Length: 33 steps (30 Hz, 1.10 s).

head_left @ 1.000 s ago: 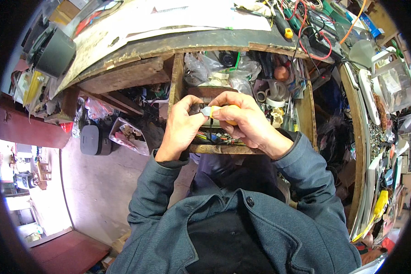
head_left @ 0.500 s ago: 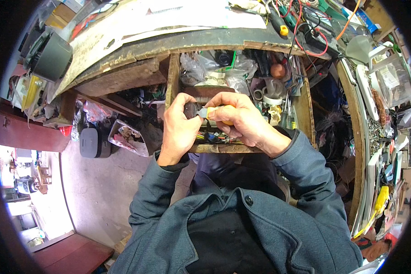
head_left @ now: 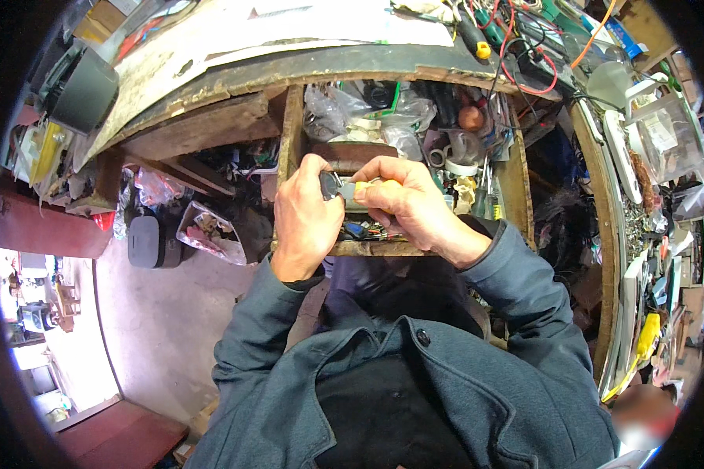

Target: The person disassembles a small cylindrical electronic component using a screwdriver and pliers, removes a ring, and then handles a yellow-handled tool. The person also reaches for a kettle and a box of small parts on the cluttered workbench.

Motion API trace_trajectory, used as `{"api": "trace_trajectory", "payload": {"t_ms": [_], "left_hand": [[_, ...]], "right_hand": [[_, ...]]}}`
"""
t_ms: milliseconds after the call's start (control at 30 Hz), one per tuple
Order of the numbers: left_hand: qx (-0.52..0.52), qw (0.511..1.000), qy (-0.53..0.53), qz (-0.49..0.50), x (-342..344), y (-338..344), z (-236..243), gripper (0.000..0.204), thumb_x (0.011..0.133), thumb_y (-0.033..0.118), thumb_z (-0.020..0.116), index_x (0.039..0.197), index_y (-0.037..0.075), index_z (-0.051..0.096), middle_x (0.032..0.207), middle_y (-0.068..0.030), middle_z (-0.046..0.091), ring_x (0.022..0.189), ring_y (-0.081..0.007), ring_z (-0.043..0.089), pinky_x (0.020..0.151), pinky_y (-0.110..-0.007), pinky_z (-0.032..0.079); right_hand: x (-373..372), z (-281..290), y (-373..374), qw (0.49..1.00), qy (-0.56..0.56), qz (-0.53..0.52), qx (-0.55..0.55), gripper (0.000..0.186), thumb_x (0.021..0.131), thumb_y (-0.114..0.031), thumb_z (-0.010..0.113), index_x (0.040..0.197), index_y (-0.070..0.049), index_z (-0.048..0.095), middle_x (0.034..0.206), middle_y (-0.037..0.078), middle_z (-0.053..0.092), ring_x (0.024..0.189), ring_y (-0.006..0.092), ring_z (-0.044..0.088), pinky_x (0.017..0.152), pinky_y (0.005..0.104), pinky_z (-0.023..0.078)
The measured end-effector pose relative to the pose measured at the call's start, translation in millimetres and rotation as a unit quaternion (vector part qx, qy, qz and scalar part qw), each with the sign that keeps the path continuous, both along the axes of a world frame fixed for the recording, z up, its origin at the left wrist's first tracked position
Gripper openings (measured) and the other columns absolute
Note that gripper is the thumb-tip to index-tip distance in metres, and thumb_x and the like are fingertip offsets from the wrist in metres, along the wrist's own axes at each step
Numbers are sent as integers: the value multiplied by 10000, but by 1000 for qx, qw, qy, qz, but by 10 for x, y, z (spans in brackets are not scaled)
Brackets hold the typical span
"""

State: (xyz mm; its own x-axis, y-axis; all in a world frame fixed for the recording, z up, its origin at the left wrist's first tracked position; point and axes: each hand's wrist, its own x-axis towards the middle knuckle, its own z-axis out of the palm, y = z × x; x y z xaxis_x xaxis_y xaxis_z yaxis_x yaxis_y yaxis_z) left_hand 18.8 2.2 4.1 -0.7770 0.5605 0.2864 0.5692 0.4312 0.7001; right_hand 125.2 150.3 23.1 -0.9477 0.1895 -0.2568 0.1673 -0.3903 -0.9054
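Note:
Over an open wooden drawer (head_left: 383, 248), both hands work close together. My left hand (head_left: 307, 223) is closed on a small, dark, round piece (head_left: 330, 184) with a shiny rim, perhaps a watch case; its kind is not certain. In my right hand (head_left: 422, 207) is a yellow-handled tool (head_left: 360, 190) with a short, flat metal blade (head_left: 347, 190). The blade's tip meets the edge of the round piece, or lies very near it. My fingers cover most of the handle.
Plastic bags (head_left: 328, 109), tape rolls (head_left: 461, 168) and small tools fill the drawer. Beyond it, the workbench holds white sheets (head_left: 289, 35) and tangled test leads (head_left: 516, 62). A cluttered shelf edge (head_left: 614, 258) runs along the right. On the floor at left stands an open box of scraps (head_left: 211, 233).
My left hand has turned slightly, so more of the round piece's face shows. The tool's blade stays against or near its edge. The whole view has shifted a little.

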Motion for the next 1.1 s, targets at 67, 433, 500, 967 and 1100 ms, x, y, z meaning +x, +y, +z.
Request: {"api": "trace_trajectory", "payload": {"t_ms": [67, 433, 500, 967, 1100], "left_hand": [[1, 1000, -4, 2, 5, -10, -13, 253, 777, -34, 677, 1013, 27, 610, 879, -259, 684, 852, -470, 683, 726, -516, 519], [-21, 999, 48, 7, 45, 5, -7, 311, 754, -17, 694, 1037, 43, 577, 905, -216, 690, 888, -463, 677, 747, -527, 520], [-33, 999, 41, 4, 72, 3, 42, 288, 777, 0, 679, 1041, 40, 571, 912, -218, 689, 894, -468, 672, 746, -531, 512], [32, 994, 42, -99, -53, 119, 14, 251, 777, 73, 743, 983, 14, 611, 898, -192, 623, 853, -376, 648, 745, -431, 506], [18, 994, 59, -95, -111, 211, 3, 258, 777, 101, 748, 988, 10, 628, 934, -187, 647, 883, -396, 658, 763, -453, 510]], "right_hand": [[6, 112, -6, 999, -28, 9, -36, 174, 934, -117, 681, 1052, 10, 657, 646, 6, 562, 476, 60, 447, 403, 245, 299], [-1, -37, 24, 999, 15, 19, 48, 138, 952, -127, 696, 1023, -11, 673, 647, -10, 561, 498, 45, 450, 443, 223, 307], [28, 102, 64, 996, -42, 43, 69, 138, 961, -144, 690, 1011, -16, 674, 645, -5, 565, 498, 45, 452, 452, 223, 318], [67, 166, 152, 978, 12, 6, 210, 133, 934, -170, 721, 967, -52, 670, 767, -24, 621, 652, 33, 516, 557, 230, 391], [-3, 40, 260, 985, 39, -35, 167, 176, 911, -139, 746, 1035, -80, 636, 761, -38, 604, 626, 35, 505, 527, 222, 378]]}}
